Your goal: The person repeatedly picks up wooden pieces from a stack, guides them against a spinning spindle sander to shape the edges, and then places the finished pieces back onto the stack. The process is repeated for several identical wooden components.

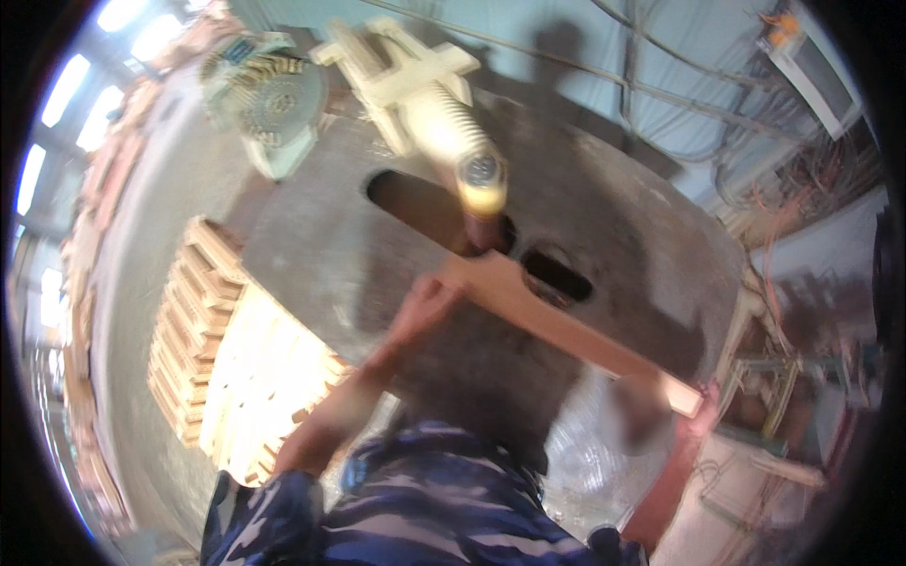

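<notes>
My left hand [431,297] presses with bent fingers on the near end of a long, flat wooden board [557,330], beside the spindle [486,231] of a machine with a pale, ribbed body and yellow collar [477,193]. The board lies slanted across a dark metal table [330,264] with oblong openings [557,276], its left end against the spindle. My right hand [700,410] grips the board's right end at the table's edge; it is blurred. The spindle is blurred too, so its exact contact with the wood is unclear.
Stacked cut wooden pieces [193,330] lie at the left. A grey-green machine part with a toothed disc [274,104] stands at upper left. Cables [746,170] run along the wall. Clear plastic sheeting [595,453] is below the board, and a metal frame [783,396] is at right.
</notes>
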`<state>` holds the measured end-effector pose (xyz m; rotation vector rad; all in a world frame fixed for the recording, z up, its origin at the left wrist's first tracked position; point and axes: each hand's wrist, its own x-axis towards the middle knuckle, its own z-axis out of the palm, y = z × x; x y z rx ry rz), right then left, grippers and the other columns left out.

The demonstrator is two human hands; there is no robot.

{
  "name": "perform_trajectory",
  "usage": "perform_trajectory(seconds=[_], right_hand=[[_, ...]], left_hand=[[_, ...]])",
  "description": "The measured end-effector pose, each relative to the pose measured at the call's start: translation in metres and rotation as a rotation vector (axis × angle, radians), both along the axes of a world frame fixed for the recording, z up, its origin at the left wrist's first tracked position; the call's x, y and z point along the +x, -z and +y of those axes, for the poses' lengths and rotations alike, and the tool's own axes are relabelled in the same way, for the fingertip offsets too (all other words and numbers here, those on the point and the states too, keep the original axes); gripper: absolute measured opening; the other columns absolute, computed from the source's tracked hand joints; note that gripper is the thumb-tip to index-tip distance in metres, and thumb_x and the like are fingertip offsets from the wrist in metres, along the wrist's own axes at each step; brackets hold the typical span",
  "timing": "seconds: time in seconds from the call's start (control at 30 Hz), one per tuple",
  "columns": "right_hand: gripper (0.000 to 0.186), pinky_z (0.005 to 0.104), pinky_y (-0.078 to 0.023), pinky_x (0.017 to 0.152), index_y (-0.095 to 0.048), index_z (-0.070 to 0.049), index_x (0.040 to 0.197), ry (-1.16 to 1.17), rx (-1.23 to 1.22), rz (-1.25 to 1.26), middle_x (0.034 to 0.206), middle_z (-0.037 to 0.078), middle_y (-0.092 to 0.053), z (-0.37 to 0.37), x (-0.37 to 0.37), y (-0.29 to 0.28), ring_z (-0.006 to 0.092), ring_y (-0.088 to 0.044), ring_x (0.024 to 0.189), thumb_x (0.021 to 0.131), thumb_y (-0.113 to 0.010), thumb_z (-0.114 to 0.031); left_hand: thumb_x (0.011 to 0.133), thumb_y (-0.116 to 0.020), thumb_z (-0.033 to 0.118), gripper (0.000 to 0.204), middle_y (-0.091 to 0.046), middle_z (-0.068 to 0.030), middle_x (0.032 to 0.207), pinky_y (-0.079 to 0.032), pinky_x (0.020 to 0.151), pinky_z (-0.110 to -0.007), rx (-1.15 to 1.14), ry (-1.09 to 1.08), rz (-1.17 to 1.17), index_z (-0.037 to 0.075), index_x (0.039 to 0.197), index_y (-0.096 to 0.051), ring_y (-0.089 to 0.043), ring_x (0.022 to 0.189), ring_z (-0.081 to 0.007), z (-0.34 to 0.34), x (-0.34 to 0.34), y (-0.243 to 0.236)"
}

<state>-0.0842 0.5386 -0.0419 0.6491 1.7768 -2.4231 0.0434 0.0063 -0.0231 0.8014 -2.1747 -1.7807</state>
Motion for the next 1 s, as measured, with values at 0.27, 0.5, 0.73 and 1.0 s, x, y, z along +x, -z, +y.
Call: perform_trajectory(seconds=[0.27, 0.5, 0.73, 1.0], right_hand=[[0.054, 0.0359, -0.034, 0.107, -0.047, -0.003, 0.134, 0.074, 0.220, 0.094, 0.134, 0.015, -0.049, 0.027, -0.066, 0.024, 0.0246, -0.046, 0.126, 0.097, -0.046, -0.042], [0.046, 0.0372, -0.047, 0.087, -0.056, -0.001, 0.117, -0.036, 1.006, 0.346, 0.105, 0.013, -0.062, -0.013, -0.018, -0.019, 0.0266, -0.060, 0.096, 0.095, -0.049, -0.041], [0.063, 0.0386, -0.040, 0.099, -0.049, -0.011, 0.133, -0.297, -0.081, -0.181, 0.125, 0.012, -0.056, -0.089, 0.072, 0.020, 0.0252, -0.049, 0.117, 0.091, -0.052, -0.057], [0.069, 0.0476, -0.040, 0.099, -0.046, -0.009, 0.133, -0.235, -0.471, -0.230, 0.128, 0.013, -0.051, -0.205, 0.109, -0.041, 0.0300, -0.046, 0.120, 0.084, -0.064, -0.054]], left_hand=[[0.086, -0.066, 0.047, 0.063, -0.059, -0.0125, 0.109, -0.048, 0.079, -0.032, 0.098, 0.252, -0.219, -0.004, 0.120, -0.052, -0.057, 0.096, -0.0176, 0.028, 0.065, -0.046], [0.085, -0.066, 0.051, 0.079, -0.048, -0.0165, 0.125, -0.049, 0.081, -0.033, 0.105, 0.417, -0.146, 0.002, 0.138, -0.034, -0.053, 0.106, -0.0221, 0.025, 0.062, -0.067], [0.087, -0.064, 0.051, 0.066, -0.056, -0.0097, 0.106, -0.048, 0.073, -0.030, 0.395, 0.390, -0.225, 0.003, 0.128, -0.045, -0.054, 0.088, -0.0154, 0.033, 0.062, -0.075], [0.091, -0.061, 0.031, 0.033, -0.054, -0.0132, 0.106, -0.043, 0.094, -0.034, 0.201, 0.105, 0.038, 0.005, 0.111, -0.054, -0.046, 0.119, -0.0255, 0.065, 0.087, -0.012]])
